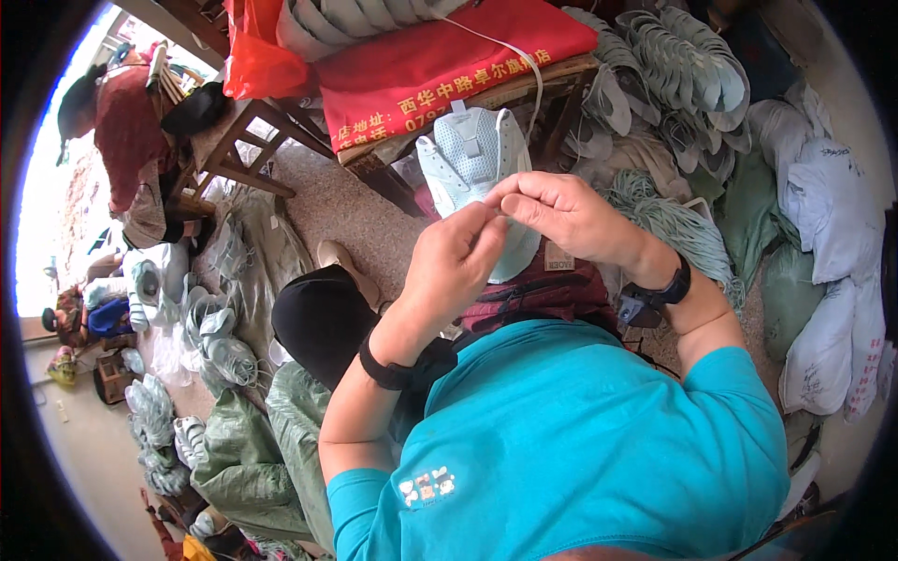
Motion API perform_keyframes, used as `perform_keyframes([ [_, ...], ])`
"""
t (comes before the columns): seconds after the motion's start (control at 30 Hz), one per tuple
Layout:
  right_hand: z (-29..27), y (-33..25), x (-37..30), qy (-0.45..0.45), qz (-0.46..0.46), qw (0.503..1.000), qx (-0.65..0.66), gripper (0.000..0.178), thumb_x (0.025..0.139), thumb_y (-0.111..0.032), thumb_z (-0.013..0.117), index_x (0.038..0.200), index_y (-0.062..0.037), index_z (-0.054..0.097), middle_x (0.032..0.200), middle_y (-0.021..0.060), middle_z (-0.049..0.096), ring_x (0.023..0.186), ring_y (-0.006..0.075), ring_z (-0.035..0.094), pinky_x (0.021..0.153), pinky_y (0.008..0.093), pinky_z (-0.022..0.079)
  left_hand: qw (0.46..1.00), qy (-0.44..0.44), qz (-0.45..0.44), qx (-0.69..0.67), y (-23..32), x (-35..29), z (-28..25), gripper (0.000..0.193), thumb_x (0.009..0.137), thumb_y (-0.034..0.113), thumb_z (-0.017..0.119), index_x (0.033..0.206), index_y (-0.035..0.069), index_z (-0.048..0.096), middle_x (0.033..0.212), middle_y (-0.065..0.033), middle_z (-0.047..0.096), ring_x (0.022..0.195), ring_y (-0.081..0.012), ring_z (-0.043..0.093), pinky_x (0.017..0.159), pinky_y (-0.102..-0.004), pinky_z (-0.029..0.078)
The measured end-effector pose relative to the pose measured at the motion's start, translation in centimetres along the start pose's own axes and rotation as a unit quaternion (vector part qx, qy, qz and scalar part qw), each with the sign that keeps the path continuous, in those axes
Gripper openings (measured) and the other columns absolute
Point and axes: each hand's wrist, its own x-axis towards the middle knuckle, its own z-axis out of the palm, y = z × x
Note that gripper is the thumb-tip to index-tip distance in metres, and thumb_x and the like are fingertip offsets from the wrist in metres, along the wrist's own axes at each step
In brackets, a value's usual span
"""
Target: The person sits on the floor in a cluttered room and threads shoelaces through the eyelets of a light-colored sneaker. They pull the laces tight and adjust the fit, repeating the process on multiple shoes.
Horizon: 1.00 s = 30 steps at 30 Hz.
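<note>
A pale mint shoe upper [479, 150] with a mesh tongue and rows of lace holes lies over my lap, its tongue end pointing away from me. Above it my left hand [451, 260] and my right hand [559, 213] meet fingertip to fingertip. Both are closed in a pinch. Whatever sits between the fingers, perhaps something very thin, is too small to make out. Below the hands, the light green lower part of the upper [517, 254] rests against dark red cloth [538, 294] on my lap.
Ahead stands a wooden bench [379, 168] covered by a red cloth [412, 65], with a red plastic bag [267, 56] on its left. Stacked uppers [673, 65], bundled pale green laces [673, 220] and white sacks [828, 201] crowd the right. Another person [131, 131] sits far left; green sacks [248, 458] lie nearer.
</note>
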Motion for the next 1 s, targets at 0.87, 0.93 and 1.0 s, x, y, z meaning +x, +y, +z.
perform_keyframes([
  [0.87,-0.5,4.7,3.0,0.137,-0.154,0.917,-0.34,0.011,0.078,0.0,0.066,0.084,-0.0024,0.059,0.08,0.0091,0.058,0.072,0.024,0.06,0.063,0.0337,0.047,0.992,0.106,0.049,0.054,-5.9,2.1,1.5,0.036,0.082,0.006,0.072,0.116,0.007,0.059,0.084,-0.0025,0.043,0.068,-0.0122,0.045,0.06,-0.026,0.043],
  [0.93,-0.8,4.7,3.2,0.124,-0.147,0.928,-0.319,0.009,0.078,0.001,0.066,0.084,-0.0015,0.06,0.08,0.0085,0.059,0.072,0.021,0.061,0.064,0.0315,0.048,0.992,0.103,0.049,0.058,-6.1,2.1,1.5,0.037,0.082,0.008,0.073,0.116,0.008,0.058,0.085,-0.0041,0.044,0.068,-0.0149,0.046,0.06,-0.0285,0.044],
  [1.0,-1.1,5.5,4.0,0.106,-0.141,0.956,-0.236,0.007,0.079,0.001,0.067,0.084,-0.0001,0.062,0.08,0.0076,0.06,0.073,0.0169,0.062,0.066,0.0291,0.048,0.992,0.095,0.056,0.067,-6.2,2.2,1.5,0.038,0.082,0.01,0.073,0.116,0.009,0.057,0.087,-0.0073,0.046,0.068,-0.0199,0.049,0.061,-0.0334,0.046],
])
